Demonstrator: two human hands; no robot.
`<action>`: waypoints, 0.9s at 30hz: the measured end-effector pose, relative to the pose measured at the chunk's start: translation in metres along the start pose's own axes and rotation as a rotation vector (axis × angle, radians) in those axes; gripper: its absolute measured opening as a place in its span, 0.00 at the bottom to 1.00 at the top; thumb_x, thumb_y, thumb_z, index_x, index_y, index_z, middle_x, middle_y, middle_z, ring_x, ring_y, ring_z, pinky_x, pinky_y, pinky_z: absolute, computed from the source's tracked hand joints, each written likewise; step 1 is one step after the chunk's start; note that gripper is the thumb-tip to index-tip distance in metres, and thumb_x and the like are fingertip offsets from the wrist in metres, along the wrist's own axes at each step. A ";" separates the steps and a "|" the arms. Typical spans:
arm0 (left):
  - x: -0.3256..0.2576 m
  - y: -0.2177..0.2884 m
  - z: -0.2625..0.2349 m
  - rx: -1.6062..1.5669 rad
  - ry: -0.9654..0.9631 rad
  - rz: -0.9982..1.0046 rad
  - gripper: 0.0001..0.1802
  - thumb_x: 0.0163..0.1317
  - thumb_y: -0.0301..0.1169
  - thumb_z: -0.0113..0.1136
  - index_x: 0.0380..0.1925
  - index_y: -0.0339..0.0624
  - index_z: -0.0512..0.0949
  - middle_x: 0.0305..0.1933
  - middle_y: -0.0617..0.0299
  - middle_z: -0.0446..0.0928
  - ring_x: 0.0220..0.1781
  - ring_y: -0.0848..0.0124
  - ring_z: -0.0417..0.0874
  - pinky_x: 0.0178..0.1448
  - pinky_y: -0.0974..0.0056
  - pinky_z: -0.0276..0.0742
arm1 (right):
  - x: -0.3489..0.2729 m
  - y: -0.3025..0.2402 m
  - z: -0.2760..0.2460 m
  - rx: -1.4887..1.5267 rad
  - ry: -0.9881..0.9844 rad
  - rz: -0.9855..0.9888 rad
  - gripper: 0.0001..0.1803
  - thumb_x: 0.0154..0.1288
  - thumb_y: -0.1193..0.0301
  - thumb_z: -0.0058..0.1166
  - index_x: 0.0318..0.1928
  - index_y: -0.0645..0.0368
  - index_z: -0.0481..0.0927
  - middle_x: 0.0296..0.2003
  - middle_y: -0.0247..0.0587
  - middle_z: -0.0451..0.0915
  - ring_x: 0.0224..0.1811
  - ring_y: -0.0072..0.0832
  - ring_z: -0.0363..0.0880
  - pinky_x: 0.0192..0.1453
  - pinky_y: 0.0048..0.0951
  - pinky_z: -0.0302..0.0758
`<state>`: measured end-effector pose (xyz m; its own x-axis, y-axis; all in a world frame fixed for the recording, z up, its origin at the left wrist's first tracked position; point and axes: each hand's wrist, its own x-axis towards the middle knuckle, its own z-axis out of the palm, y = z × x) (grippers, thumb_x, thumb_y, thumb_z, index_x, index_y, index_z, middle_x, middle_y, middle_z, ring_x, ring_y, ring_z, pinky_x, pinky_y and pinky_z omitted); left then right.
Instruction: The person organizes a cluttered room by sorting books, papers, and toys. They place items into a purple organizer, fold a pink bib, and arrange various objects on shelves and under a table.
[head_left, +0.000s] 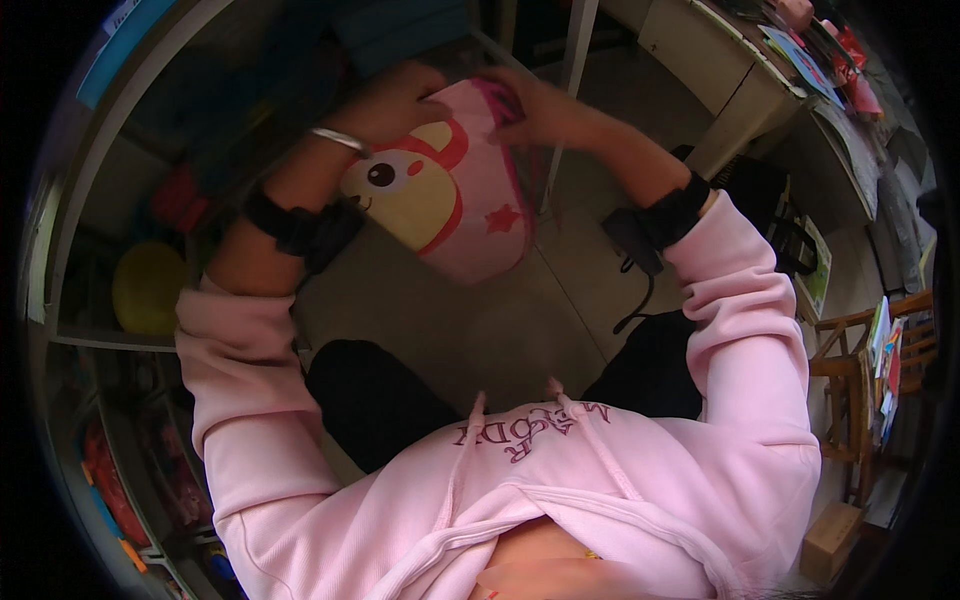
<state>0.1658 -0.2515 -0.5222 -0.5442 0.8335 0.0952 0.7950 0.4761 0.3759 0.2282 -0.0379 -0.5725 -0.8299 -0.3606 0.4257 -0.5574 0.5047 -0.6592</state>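
Shelf unit (95, 300), 9 o'clock: pale frame with dim compartments, one holding a yellow ball (147, 287), red items lower down.

Floor (560, 290), centre: grey tiles, bare beneath the bag.

Table (740, 90), 1 o'clock: light-coloured, papers and pink objects on top.

Wooden rack (885, 360), 3 o'clock: colourful booklets standing in it.

Pink bag (455, 195), 12 o'clock: soft, with a cartoon animal face and a star; held in the air above the floor, just before the shelf frame, tilted.

Left hand (390, 100), 11 o'clock: grip closed over the bag's top left edge; metal bangle (338, 140) and black wrist strap (300, 228) below it.

Right hand (535, 105), 12 o'clock: blurred; fingers pressed on the bag's top right corner, exact hold cannot be told.

Risk, as judged: only the top edge is held, so the bag may slip, swing into the shelf frame, or spill its contents if open.
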 end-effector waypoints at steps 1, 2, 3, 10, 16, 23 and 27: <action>-0.006 0.001 -0.004 -0.004 0.004 0.001 0.13 0.54 0.32 0.58 0.33 0.32 0.75 0.28 0.46 0.75 0.29 0.63 0.76 0.35 0.61 0.70 | -0.010 0.006 -0.001 0.062 -0.149 0.137 0.16 0.59 0.67 0.54 0.47 0.60 0.76 0.39 0.41 0.78 0.32 0.26 0.77 0.36 0.28 0.73; -0.012 0.001 -0.009 -0.023 -0.012 0.028 0.12 0.54 0.31 0.58 0.33 0.32 0.74 0.28 0.47 0.75 0.29 0.64 0.76 0.34 0.61 0.70 | -0.014 0.012 -0.005 0.109 -0.310 0.282 0.16 0.60 0.67 0.53 0.47 0.60 0.76 0.40 0.42 0.78 0.32 0.27 0.77 0.37 0.28 0.73; -0.020 0.001 -0.013 -0.043 -0.030 0.051 0.11 0.54 0.30 0.58 0.32 0.32 0.74 0.27 0.48 0.75 0.29 0.64 0.76 0.34 0.62 0.70 | -0.018 0.019 -0.010 0.133 -0.418 0.262 0.16 0.61 0.66 0.52 0.47 0.60 0.76 0.42 0.43 0.77 0.33 0.29 0.77 0.38 0.29 0.74; -0.046 -0.003 -0.030 -0.085 -0.346 -0.040 0.12 0.56 0.25 0.55 0.39 0.33 0.68 0.30 0.60 0.72 0.34 0.75 0.70 0.39 0.67 0.70 | -0.018 0.037 -0.045 -0.815 -0.429 -0.087 0.17 0.61 0.59 0.50 0.41 0.59 0.78 0.27 0.43 0.78 0.31 0.39 0.78 0.36 0.34 0.73; -0.062 0.009 -0.023 -0.303 -0.235 -0.095 0.09 0.63 0.30 0.52 0.37 0.34 0.70 0.28 0.67 0.70 0.32 0.81 0.66 0.37 0.71 0.69 | 0.031 0.005 -0.007 -0.553 -0.142 -0.027 0.16 0.60 0.64 0.50 0.44 0.60 0.78 0.36 0.46 0.80 0.40 0.42 0.78 0.46 0.33 0.73; -0.074 -0.004 -0.026 -0.485 0.023 -0.228 0.11 0.64 0.33 0.53 0.32 0.36 0.75 0.23 0.72 0.70 0.28 0.85 0.67 0.32 0.73 0.68 | 0.011 -0.026 0.038 0.558 -0.431 0.329 0.25 0.53 0.62 0.63 0.47 0.68 0.76 0.41 0.43 0.79 0.40 0.28 0.77 0.46 0.27 0.74; -0.100 -0.034 -0.040 -0.510 0.309 -0.243 0.16 0.64 0.41 0.52 0.41 0.41 0.75 0.32 0.65 0.76 0.35 0.78 0.75 0.39 0.70 0.73 | 0.014 -0.037 0.050 0.759 -0.301 0.376 0.23 0.51 0.69 0.65 0.45 0.68 0.76 0.42 0.43 0.79 0.40 0.28 0.77 0.47 0.27 0.74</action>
<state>0.1827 -0.3619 -0.5078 -0.8053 0.5634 0.1845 0.4535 0.3851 0.8038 0.2382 -0.1006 -0.5732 -0.8537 -0.5206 -0.0115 0.0042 0.0152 -0.9999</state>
